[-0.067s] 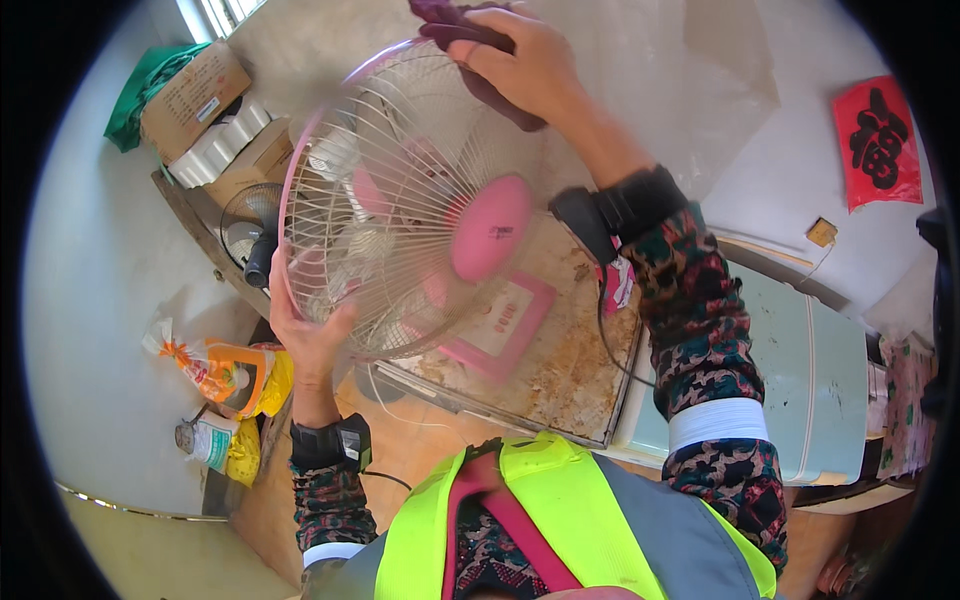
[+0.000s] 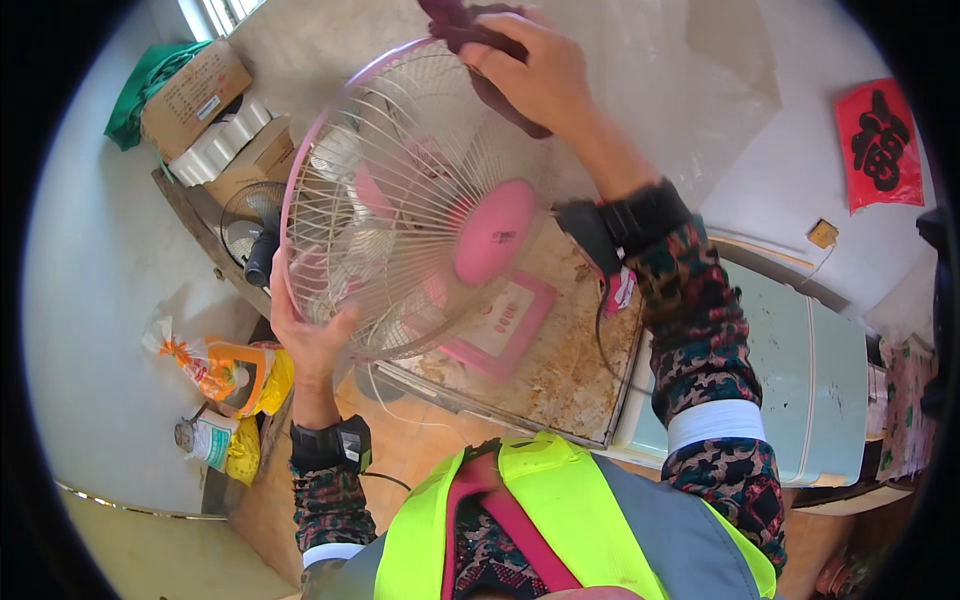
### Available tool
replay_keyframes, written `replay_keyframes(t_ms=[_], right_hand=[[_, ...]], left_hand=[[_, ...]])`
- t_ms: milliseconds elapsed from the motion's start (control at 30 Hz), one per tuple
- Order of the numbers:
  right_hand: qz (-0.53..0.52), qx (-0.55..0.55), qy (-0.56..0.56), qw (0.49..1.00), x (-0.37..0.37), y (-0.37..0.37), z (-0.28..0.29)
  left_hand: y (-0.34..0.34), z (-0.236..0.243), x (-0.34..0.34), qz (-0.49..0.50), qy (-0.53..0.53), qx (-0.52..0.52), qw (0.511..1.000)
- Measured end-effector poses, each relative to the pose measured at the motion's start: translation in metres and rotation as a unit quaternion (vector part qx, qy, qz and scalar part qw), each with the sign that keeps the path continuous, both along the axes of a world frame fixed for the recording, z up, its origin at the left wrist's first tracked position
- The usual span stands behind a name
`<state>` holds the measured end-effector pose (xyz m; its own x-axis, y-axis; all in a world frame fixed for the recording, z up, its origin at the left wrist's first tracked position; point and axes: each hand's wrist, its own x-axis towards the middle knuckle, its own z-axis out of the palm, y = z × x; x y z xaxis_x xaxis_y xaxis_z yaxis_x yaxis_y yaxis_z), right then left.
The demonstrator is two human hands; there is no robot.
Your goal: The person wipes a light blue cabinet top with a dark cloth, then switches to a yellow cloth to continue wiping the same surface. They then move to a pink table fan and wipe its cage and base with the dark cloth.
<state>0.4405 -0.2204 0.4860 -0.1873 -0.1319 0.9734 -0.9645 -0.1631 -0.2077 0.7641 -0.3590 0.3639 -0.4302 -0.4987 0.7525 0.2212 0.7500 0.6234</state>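
A pink electric fan (image 2: 496,232) with a round white wire grille and pink rim stands in front of me, its square pink-edged base (image 2: 500,325) on a stained board. My left hand (image 2: 312,325) grips the grille's lower left edge, thumb toward the front and the other fingers partly hidden behind the rim. In my right hand (image 2: 535,75) is a dark maroon cloth (image 2: 480,45), bunched in the fingers at the upper right edge of the grille. Part of the cloth hangs down beside the wires.
The stained tabletop (image 2: 575,380) lies under the fan. A pale green cabinet-like box (image 2: 790,370) stands to the right. At left are a small dark fan (image 2: 250,225), cardboard boxes (image 2: 200,95) and an orange-labelled jug (image 2: 225,375). A white cord (image 2: 400,415) hangs near the board's front edge.
My right hand and the cloth have shifted slightly to the right along the grille's top. My left hand keeps its hold on the rim.
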Motion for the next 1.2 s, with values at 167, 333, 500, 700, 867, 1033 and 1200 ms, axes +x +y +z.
replay_keyframes(t_ms=[167, 333, 500, 700, 867, 1033, 1200], right_hand=[[-0.076, -0.002, 0.076, 0.994, 0.024, 0.021, -0.069], [0.083, 0.065, 0.033, 0.994, 0.063, 0.048, -0.154], [0.027, 0.024, 0.057, 0.998, 0.058, 0.082, -0.104], [0.091, 0.031, 0.045, 0.994, 0.033, 0.021, 0.043], [0.019, 0.074, 0.121, 0.99, 0.053, 0.008, 0.028], [-0.013, 0.002, 0.154, 0.988, 0.076, 0.027, -0.056], [0.058, 0.094, 0.089, 0.99, 0.084, 0.067, -0.126]], left_hand=[[0.003, 0.0, 0.002, 0.038, -0.004, -0.012, 0.999], [0.002, 0.005, 0.001, 0.01, 0.013, 0.054, 0.998], [-0.001, 0.006, 0.0, -0.023, 0.005, 0.029, 0.999], [0.006, 0.006, 0.001, -0.036, 0.006, 0.029, 0.999], [0.011, 0.01, 0.0, -0.014, 0.013, 0.0, 1.0], [0.013, 0.013, 0.001, -0.023, 0.008, 0.034, 0.999], [0.014, 0.014, 0.002, -0.028, -0.007, 0.034, 0.999]])
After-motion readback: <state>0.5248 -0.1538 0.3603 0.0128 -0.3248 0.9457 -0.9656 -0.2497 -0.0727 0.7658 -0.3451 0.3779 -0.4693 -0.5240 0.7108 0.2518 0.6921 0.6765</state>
